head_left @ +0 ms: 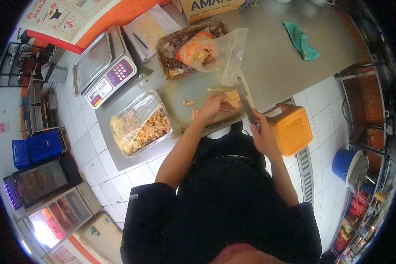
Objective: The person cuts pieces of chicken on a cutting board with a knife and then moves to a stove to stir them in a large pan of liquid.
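Observation:
My right hand [262, 132] is closed round the handle of a knife [244, 99], its blade pointing up and away over the cutting board's right side. On the cutting board [176, 94], my left hand [212, 108] has its fingers pressed on a pale piece of meat [233, 97], just left of the blade. Small cut pieces [189, 103] lie to the left of that hand. A clear tray [141, 123] at the board's left holds more cut pieces, partly under plastic film. Behind the board, a dark metal tray [163, 57] carries an opened plastic bag [207, 50].
A digital scale [110, 79] stands at the table's left, beside a notebook [152, 28] with a pen. A green cloth [301, 40] lies at the back right, and a cardboard box [215, 9] at the back. An orange basket [292, 130] is beside my right forearm.

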`<state>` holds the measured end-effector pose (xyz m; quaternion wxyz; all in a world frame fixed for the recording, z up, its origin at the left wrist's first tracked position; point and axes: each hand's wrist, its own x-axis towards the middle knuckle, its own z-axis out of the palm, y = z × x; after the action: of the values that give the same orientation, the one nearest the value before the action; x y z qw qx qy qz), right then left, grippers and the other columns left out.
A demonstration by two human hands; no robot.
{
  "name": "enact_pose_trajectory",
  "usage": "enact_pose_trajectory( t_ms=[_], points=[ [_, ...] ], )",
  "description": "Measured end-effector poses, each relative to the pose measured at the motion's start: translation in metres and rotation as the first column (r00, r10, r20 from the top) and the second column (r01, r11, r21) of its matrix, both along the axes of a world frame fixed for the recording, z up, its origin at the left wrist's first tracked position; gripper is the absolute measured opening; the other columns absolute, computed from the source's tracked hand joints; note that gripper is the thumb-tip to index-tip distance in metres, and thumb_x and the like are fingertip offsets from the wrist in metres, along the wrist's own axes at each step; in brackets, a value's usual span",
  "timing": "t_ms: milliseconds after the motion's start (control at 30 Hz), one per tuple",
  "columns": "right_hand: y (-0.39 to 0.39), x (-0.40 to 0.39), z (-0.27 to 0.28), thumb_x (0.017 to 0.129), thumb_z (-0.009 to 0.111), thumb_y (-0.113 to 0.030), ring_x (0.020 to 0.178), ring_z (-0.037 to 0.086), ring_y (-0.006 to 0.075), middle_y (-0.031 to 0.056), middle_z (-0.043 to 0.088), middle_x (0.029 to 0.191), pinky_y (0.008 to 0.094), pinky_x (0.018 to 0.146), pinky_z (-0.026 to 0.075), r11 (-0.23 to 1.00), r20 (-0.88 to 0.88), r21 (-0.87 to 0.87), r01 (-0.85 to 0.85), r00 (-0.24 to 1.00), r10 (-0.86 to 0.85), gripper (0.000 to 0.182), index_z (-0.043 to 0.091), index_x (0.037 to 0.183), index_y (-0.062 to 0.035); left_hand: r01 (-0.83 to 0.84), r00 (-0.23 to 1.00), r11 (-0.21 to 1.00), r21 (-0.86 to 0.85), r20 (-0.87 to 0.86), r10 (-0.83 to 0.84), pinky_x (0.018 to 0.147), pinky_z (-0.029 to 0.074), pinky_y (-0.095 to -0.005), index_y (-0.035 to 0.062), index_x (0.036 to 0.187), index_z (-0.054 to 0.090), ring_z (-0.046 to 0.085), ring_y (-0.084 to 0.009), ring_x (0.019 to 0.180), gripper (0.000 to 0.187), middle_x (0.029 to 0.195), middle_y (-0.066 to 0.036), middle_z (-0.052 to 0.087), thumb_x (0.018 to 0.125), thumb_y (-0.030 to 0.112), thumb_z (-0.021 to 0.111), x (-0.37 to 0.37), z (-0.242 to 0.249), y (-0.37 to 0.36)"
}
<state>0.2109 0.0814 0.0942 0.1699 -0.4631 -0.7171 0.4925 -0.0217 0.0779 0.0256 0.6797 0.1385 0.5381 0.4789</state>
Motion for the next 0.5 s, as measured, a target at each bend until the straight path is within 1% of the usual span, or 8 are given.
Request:
enact_pose_trajectory(
  t_ms=[33,100,167,233,267,333,467,500],
  points=[
    [-0.001,-0.001,-0.004,0.096,0.052,-0.014,0.095,0.061,0.0482,0.0292,0.065,0.096,0.0527,0.079,0.047,1.0,0.001,-0.002,0.007,1.0,-0.007,0.046,0.04,0.14,-0.0177,-0.095,0.98,0.991,-0.093,0.164,0.11,0.075,0.058,-0.0443,-0.0042,0.109,0.061,0.068,-0.0291,0.079,0.034,0.092,-0.017,0.065,0.092,0.026,0.059,0.0,-0.006,-0.004],
    [-0.003,-0.003,-0.018,0.096,0.051,-0.016,0.095,0.061,0.0481,0.0289,0.065,0.097,0.0547,0.079,0.046,0.98,0.166,-0.006,-0.201,0.966,0.199,0.047,0.038,0.141,-0.0193,-0.13,0.981,0.98,-0.148,0.123,0.149,0.072,0.059,-0.0437,-0.0055,0.107,0.061,0.068,-0.0291,0.075,0.036,0.09,-0.017,0.065,0.092,0.027,0.06,0.0,-0.01,-0.018],
    [-0.007,-0.004,-0.025,0.096,0.051,-0.016,0.094,0.061,0.0483,0.0293,0.065,0.097,0.0555,0.079,0.046,0.975,0.215,-0.074,-0.208,0.952,0.219,0.047,0.037,0.141,-0.0202,-0.177,0.978,0.964,-0.2,0.076,0.195,0.069,0.059,-0.043,-0.0068,0.105,0.061,0.068,-0.029,0.071,0.037,0.088,-0.017,0.066,0.092,0.028,0.06,-0.003,-0.007,-0.025],
    [-0.009,-0.005,-0.031,0.096,0.051,-0.016,0.093,0.061,0.0485,0.0296,0.064,0.097,0.0564,0.079,0.046,0.964,0.261,-0.143,-0.226,0.931,0.257,0.048,0.037,0.142,-0.0211,0.096,0.868,0.992,-0.085,-0.48,-0.125,0.063,0.058,-0.0407,-0.0053,0.095,0.066,0.069,-0.0267,0.066,0.038,0.081,-0.016,0.068,0.093,0.032,0.056,-0.006,-0.008,-0.032],
    [-0.009,-0.004,-0.034,0.094,0.052,-0.013,0.094,0.061,0.0465,0.0283,0.064,0.098,0.0522,0.081,0.047,0.971,0.275,-0.1,-0.215,0.932,0.235,0.049,0.039,0.141,-0.0176,0.086,0.87,0.992,-0.089,-0.478,-0.119,0.063,0.058,-0.0407,-0.0053,0.095,0.066,0.069,-0.0267,0.066,0.038,0.081,-0.016,0.068,0.093,0.032,0.056,-0.009,-0.009,-0.035],
    [-0.007,-0.005,-0.035,0.092,0.054,-0.009,0.094,0.062,0.0445,0.027,0.064,0.1,0.048,0.082,0.047,0.977,0.288,-0.053,-0.209,0.933,0.215,0.049,0.042,0.14,-0.0141,0.217,0.605,0.972,-0.091,-0.769,-0.207,0.058,0.054,-0.0389,-0.0063,0.076,0.065,0.066,-0.0267,0.055,0.041,0.066,-0.019,0.066,0.092,0.03,0.057,-0.017,-0.011,-0.034],
    [-0.002,-0.02,-0.021,0.093,0.054,-0.011,0.095,0.061,0.0458,0.0282,0.064,0.099,0.0513,0.082,0.047,0.981,0.417,-0.062,-0.186,0.888,0.195,0.048,0.042,0.14,-0.0163,0.195,0.671,0.947,-0.255,-0.67,-0.318,0.061,0.052,-0.0419,-0.0065,0.075,0.064,0.068,-0.0302,0.061,0.035,0.065,-0.021,0.065,0.087,0.027,0.063,-0.028,-0.013,-0.037],
    [-0.002,-0.023,-0.017,0.093,0.054,-0.012,0.095,0.061,0.0461,0.0288,0.064,0.101,0.0517,0.082,0.047,0.981,0.466,-0.074,-0.18,0.864,0.194,0.048,0.042,0.14,-0.0171,0.204,0.481,0.948,-0.243,-0.818,-0.314,0.062,0.052,-0.0429,-0.005,0.076,0.064,0.068,-0.0332,0.065,0.032,0.068,-0.022,0.066,0.086,0.025,0.063,-0.027,-0.014,-0.039]
  ],
)
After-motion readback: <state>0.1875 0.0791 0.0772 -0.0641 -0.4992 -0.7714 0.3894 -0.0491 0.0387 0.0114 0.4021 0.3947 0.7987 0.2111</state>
